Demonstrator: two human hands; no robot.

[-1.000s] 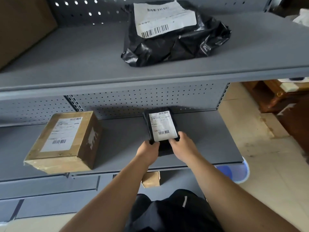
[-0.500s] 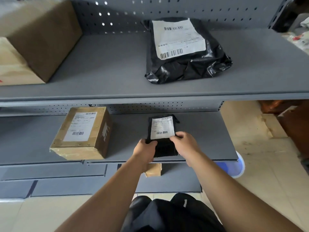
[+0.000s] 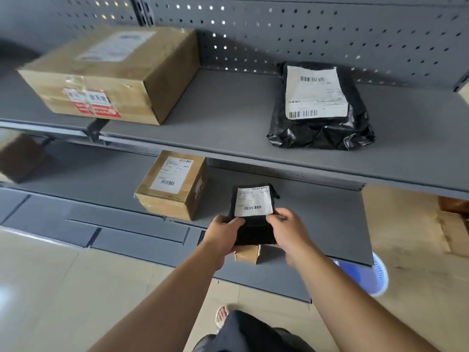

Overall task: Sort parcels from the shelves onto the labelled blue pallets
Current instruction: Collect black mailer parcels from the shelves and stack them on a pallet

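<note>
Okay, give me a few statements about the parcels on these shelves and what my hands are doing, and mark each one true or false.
1. The left hand and right hand both grip the small black parcel with a white label. True.
2. The large brown cardboard box with red stickers sits on the same shelf as the held parcel. False: it sits on the upper grey metal shelf, one level above.
3. The small brown cardboard box stands to the right of the held parcel. False: it stands to its left.
4. The crinkled black plastic bag lies on the upper shelf with its white label facing up. True.
</note>
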